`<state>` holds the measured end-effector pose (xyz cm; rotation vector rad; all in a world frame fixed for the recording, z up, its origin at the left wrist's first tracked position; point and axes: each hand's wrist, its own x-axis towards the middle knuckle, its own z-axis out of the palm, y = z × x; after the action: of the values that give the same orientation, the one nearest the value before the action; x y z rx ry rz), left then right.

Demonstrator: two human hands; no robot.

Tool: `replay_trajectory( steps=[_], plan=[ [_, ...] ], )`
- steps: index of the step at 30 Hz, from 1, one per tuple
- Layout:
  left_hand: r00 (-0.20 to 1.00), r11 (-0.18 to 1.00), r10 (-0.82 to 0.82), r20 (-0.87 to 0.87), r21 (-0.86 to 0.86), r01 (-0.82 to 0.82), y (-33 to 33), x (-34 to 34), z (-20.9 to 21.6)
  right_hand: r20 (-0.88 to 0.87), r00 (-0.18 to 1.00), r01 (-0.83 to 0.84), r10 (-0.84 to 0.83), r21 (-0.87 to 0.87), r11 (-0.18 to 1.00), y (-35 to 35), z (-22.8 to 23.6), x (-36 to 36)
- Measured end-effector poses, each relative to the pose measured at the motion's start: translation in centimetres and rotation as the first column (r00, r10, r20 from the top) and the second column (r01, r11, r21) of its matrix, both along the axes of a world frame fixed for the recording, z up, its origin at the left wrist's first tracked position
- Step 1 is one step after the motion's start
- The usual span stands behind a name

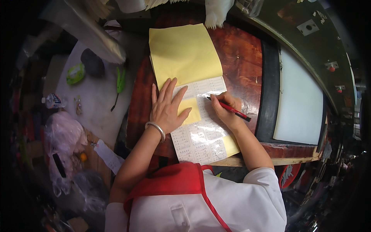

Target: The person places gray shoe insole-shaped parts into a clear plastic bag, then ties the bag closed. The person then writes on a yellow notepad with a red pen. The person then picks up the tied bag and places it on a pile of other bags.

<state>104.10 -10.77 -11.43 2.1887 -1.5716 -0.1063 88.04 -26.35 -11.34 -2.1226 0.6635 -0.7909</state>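
Note:
My right hand (228,110) holds a red and black pen (235,111), its fingers closed round the barrel and its tip end over a sheet of printed labels (197,145). The glossy label sheet has rows of boxes with small writing and lies on a yellow paper pad (185,52). Flat on the left part of the sheet and pad rests my left hand (166,110), fingers spread, holding nothing. A silver bangle (155,130) circles that wrist. Part of the sheet is hidden under both hands.
A reddish wooden table (243,58) bears the pad. To the right lies a white board (299,100) in a black surround, beside a green machine panel (309,29). On the left are a plastic bottle (54,101), green snips (120,80) and pink plastic bags (65,131).

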Motion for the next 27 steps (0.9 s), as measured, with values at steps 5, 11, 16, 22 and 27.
replay_trajectory(
  steps=[5,11,16,22,27],
  plan=[
    [1.000,1.000,0.001,-0.008,0.009,0.000,0.0,0.0,0.1,0.013,0.998,-0.060,0.061,-0.038,0.997,-0.2,0.3,0.3],
    [1.000,1.000,0.004,0.002,0.002,-0.004,0.0,-0.1,0.1,0.016,0.998,-0.065,0.067,-0.098,0.993,-0.5,-0.7,0.1],
    [1.000,1.000,0.002,-0.010,0.001,-0.002,-0.1,0.0,0.1,0.072,0.985,-0.101,0.158,-0.501,0.859,0.1,1.7,0.4],
    [0.999,1.000,0.014,-0.046,-0.014,-0.014,0.0,0.0,0.3,-0.235,0.967,-0.242,0.095,-0.738,0.630,5.8,9.9,-4.9],
    [0.999,1.000,0.012,-0.034,-0.009,-0.013,0.0,0.1,0.2,-0.081,0.960,-0.267,0.267,-0.536,0.801,8.9,12.2,-8.0]
  ],
)
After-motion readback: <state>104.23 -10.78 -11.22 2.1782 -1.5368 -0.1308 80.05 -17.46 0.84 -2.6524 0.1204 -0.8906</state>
